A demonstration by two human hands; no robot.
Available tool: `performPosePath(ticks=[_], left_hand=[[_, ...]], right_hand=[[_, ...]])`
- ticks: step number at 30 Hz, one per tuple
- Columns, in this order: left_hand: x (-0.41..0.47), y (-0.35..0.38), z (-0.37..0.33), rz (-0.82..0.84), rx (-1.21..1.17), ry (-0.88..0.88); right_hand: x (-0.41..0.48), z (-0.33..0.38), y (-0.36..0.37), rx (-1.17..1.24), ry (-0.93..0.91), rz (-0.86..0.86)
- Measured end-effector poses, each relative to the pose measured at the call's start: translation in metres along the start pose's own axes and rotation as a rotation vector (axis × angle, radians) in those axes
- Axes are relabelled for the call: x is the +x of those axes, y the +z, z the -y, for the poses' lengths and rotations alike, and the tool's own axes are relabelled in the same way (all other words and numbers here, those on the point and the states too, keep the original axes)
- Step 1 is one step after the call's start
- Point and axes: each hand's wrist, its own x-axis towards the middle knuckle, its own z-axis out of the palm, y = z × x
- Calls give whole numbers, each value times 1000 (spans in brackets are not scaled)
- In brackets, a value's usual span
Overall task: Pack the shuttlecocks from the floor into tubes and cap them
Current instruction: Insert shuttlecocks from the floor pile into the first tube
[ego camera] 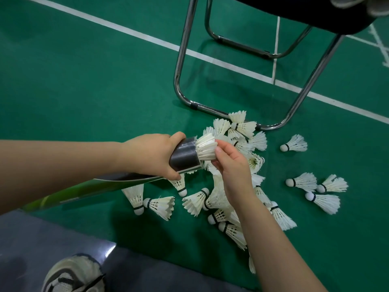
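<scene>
Head view: left hand (150,155) wraps the tube (185,153) near its mouth, its long axis running lower-left to upper-right. Right hand (230,163) fingertips pinch the feather skirt of a shuttlecock (207,149) sitting cork-first in the mouth. Likely featherlight, crushable; push at the rim. Loose pile (235,186) on the floor (84,81).

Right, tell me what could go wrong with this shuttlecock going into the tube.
1. The shuttlecock has its feather skirt outside the tube mouth; the right hand pinching the feathers could bend or crush them when pushing.
2. The left hand grips the tube only near its mouth, so a hard push might tilt it.
3. The loose shuttlecocks under the right forearm could get flattened if it drops.
</scene>
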Motion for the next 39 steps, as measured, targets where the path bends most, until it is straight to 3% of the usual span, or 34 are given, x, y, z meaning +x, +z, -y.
performPosePath(ticks=[8, 14, 21, 23, 27, 31, 34, 37, 39], left_hand=[[3, 0, -2, 11, 6, 12], [5, 2, 1, 10, 23, 5], [5, 3, 0, 14, 6, 11], [4, 3, 0, 14, 14, 14], [5, 4, 1, 13, 19, 26], [1, 6, 2, 9, 62, 65], [0, 12, 1, 31, 129, 113], [4, 19, -3, 60, 164, 139], [12, 20, -5, 62, 153, 127]], right_hand=[[4, -7, -3, 78, -14, -127], [3, -7, 2, 6, -88, -75], [1, -8, 5, 44, -93, -203], [-1, -4, 4, 28, -90, -151], [-7, 3, 8, -249, -27, 156], [-8, -3, 12, -111, 44, 419], [-5, -15, 12, -145, 180, 577], [-6, -24, 13, -144, 256, 579], [-4, -26, 13, -131, 218, 402]])
